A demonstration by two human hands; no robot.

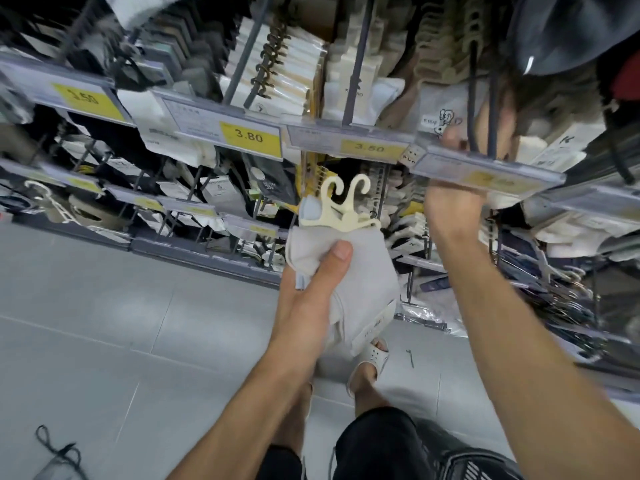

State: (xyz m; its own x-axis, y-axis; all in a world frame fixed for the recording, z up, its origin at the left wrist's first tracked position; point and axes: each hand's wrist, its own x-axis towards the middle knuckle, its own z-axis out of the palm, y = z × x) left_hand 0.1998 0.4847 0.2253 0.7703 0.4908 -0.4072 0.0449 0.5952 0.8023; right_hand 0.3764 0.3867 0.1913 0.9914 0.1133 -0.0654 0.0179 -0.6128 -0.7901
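My left hand (308, 285) grips a bundle of pale grey socks (367, 285) at mid-frame, thumb pressed on the fabric. Cream plastic hooks (343, 202) stick up from the bundle's top. My right hand (453, 199) reaches up behind a price-label rail (485, 171); its fingertips show above the rail beside a dark display peg (472, 109) and a grey sock pack with a cartoon print (446, 116). The rail hides most of the fingers, so their grip cannot be made out.
Rows of hanging sock packs fill the rack on pegs, with yellow price tags reading 3.80 (249, 136) and 3.50 (369, 147). Grey tiled floor (104, 323) lies to the left. My sandalled foot (372, 355) stands below. A dark basket (478, 465) sits at the bottom right.
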